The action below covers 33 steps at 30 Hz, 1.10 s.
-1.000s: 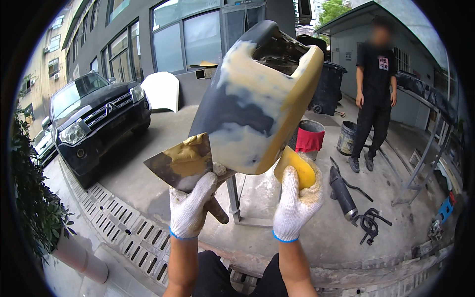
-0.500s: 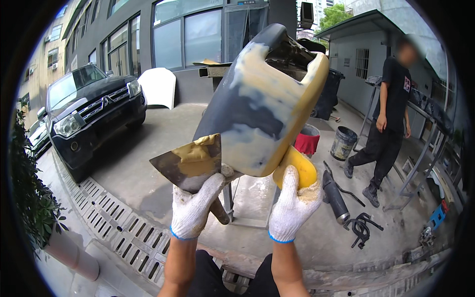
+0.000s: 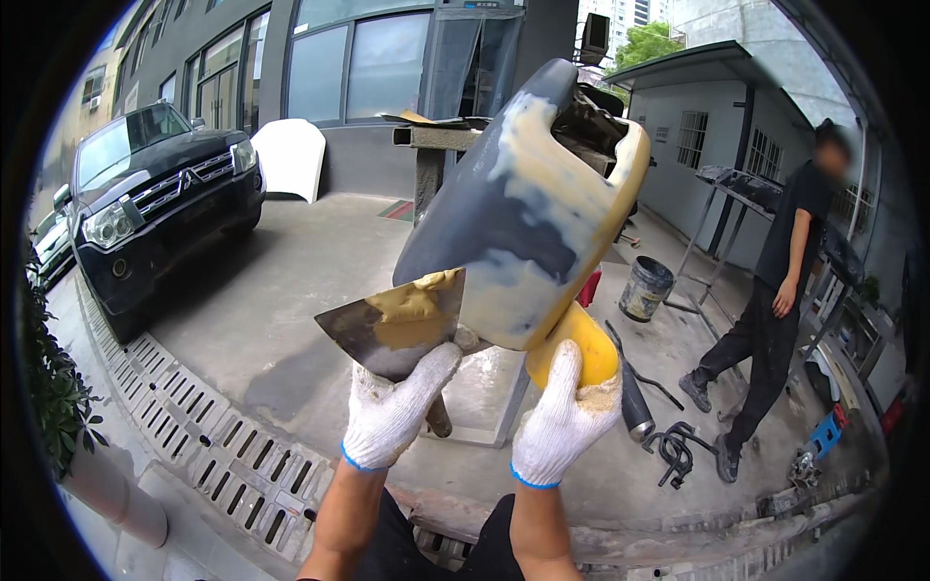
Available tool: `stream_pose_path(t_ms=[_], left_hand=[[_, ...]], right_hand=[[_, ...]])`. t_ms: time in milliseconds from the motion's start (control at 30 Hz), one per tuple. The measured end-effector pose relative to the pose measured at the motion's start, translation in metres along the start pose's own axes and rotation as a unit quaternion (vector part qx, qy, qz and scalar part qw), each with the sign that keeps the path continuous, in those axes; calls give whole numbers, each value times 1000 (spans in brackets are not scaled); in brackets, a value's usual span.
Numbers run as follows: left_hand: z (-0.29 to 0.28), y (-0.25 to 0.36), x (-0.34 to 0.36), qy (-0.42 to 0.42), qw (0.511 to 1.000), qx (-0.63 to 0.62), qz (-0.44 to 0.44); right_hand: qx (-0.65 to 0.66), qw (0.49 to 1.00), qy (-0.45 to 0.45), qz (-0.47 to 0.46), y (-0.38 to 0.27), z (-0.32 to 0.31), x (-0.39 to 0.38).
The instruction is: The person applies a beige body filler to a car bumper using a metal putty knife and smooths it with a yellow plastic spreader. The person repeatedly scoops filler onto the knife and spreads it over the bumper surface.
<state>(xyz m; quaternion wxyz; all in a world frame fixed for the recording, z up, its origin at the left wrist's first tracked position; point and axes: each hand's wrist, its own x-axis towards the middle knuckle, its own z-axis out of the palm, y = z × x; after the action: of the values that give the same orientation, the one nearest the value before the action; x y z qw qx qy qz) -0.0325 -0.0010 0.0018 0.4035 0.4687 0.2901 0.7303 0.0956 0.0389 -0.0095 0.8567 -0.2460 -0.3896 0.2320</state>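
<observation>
Your black-clad co-worker has stepped farther right, while your white-gloved left hand grips a triangular metal scraper bearing tan paste and your white-gloved right hand pinches a rounded yellow spreader near the lower end of the cream-and-grey moulded panel ahead, apparently readying paste, which next calls for a level spreader edge.

Car left, bucket right — shell between; paste on scraper — spreader right of it.

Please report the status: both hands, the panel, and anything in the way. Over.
Left hand gripping scraper, yellow paste on blade. Right hand gripping yellow spreader. Panel patchy, beige over dark grey. Person at right, not between hands and panel.
</observation>
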Motion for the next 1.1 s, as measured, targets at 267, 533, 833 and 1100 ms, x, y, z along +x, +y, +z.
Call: stream_pose_path(t_ms=[267,533,833,1100], left_hand=[[-4,1,2,-7,1000,16,-25],[-25,-5,1,-59,996,-23,-62],[-99,-90,-55,-55,989,23,-137],[-168,-206,-153,273,955,25,-113]], right_hand=[[-112,988,-3,-107,-13,13,-19],[-172,977,-77,-103,-34,-5,-53],[11,993,0,122,-17,-79,-62],[104,919,-179,336,58,-171,-67]])
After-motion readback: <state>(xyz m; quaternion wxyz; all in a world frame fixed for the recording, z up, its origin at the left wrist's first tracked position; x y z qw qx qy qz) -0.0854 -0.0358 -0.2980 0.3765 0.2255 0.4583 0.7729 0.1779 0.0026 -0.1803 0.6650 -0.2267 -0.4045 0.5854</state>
